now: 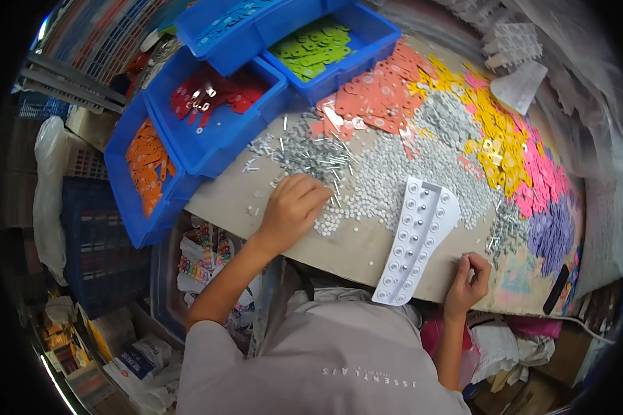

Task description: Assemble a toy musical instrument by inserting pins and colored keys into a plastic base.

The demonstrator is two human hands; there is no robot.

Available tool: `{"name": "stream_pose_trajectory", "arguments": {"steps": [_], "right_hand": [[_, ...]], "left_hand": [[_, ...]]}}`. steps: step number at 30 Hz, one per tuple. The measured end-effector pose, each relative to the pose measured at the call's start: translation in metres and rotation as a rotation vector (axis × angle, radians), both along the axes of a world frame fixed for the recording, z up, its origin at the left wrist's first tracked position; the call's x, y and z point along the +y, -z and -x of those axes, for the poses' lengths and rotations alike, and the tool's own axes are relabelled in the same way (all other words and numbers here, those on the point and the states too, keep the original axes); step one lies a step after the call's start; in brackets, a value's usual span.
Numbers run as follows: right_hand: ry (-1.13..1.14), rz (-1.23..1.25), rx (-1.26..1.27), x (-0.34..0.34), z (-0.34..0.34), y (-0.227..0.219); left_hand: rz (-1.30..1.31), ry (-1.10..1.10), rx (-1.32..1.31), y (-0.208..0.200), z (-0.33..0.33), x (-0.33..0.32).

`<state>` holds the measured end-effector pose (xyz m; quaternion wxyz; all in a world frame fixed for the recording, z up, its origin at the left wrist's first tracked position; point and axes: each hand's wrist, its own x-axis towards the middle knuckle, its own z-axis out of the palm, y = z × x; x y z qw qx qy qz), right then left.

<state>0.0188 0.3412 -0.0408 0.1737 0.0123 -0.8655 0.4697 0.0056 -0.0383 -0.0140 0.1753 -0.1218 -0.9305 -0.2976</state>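
Observation:
Near the front of the worktable lies a long white plastic holder (415, 242), wider at its far right end. Two rows of round sockets run along it, with several small metal pins standing in its middle channel. To its left, my left hand (294, 211) is closed in a pinch at the near edge of a heap of silvery metal pins (318, 155). Whatever its fingertips hold is hidden. My right hand (467, 280) is curled closed at the table's front edge, right of the holder, close to a smaller heap of metal pieces (507, 232). Its contents cannot be made out.
Small whitish discs (374, 190) spread behind the holder. Flat coral pieces (374, 97), yellow ones (502, 131), pink ones (543, 173) and purple ones (550, 238) lie beyond. Blue bins (208, 149) with orange, red, green and blue pieces stand at the left and back.

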Motion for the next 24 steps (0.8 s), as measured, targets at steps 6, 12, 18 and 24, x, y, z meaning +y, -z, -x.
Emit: {"name": "stream_pose_trajectory", "arguments": {"steps": [6, 12, 18, 24], "right_hand": [[-0.039, 0.296, -0.174, -0.023, -0.014, -0.021], [-0.31, 0.184, -0.19, -0.044, -0.02, -0.054], [-0.497, -0.03, -0.107, -0.055, -0.025, -0.053], [-0.495, -0.068, -0.048, -0.061, -0.03, -0.04]], "left_hand": [[0.244, 0.064, -0.072, 0.003, 0.015, 0.015], [0.285, 0.152, -0.143, -0.006, 0.022, 0.005], [0.185, 0.166, -0.228, -0.004, 0.022, 0.004], [0.265, 0.212, -0.107, -0.011, 0.024, 0.01]]}}
